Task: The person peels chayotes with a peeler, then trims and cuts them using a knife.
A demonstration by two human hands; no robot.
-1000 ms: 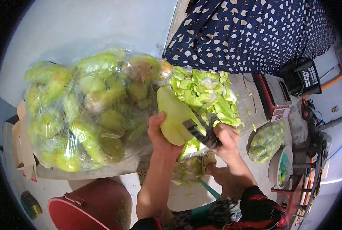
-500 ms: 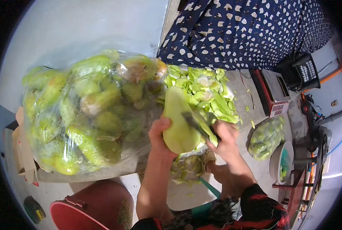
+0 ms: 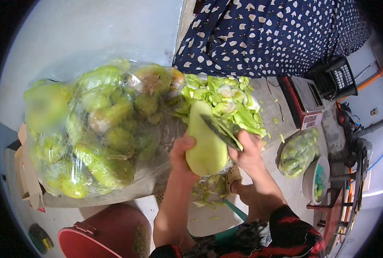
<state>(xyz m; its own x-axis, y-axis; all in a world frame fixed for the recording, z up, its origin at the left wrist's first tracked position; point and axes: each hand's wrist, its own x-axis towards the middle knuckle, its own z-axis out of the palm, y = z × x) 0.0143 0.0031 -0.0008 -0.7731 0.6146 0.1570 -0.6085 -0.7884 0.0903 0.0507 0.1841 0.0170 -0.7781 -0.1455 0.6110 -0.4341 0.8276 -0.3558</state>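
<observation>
A pear-shaped green papaya (image 3: 206, 157), pale where its skin is off, is tilted with its narrow end away from me. My left hand (image 3: 182, 154) is closed around its left side. In my right hand (image 3: 248, 151) is a dark-bladed knife (image 3: 231, 140), its blade lying along the papaya's right side with strips of green peel by it. The fingers on the handle are partly hidden. Just beyond lies a heap of green peelings (image 3: 238, 96) with some whitish pieces. To the left, a clear plastic bag (image 3: 101, 129) holds several unpeeled papayas.
A red bucket (image 3: 107, 234) stands on the floor at lower left. Right of the peelings are a red scale (image 3: 301, 103) and a black basket (image 3: 333, 79). A smaller filled bag (image 3: 299, 152) and a white tub (image 3: 314, 182) are further right. A dark patterned cloth (image 3: 269, 38) hangs behind.
The knife and my right hand have shifted slightly up and away along the papaya. More pale surface faces me, and the peel strip at the blade has moved off its lower right side.
</observation>
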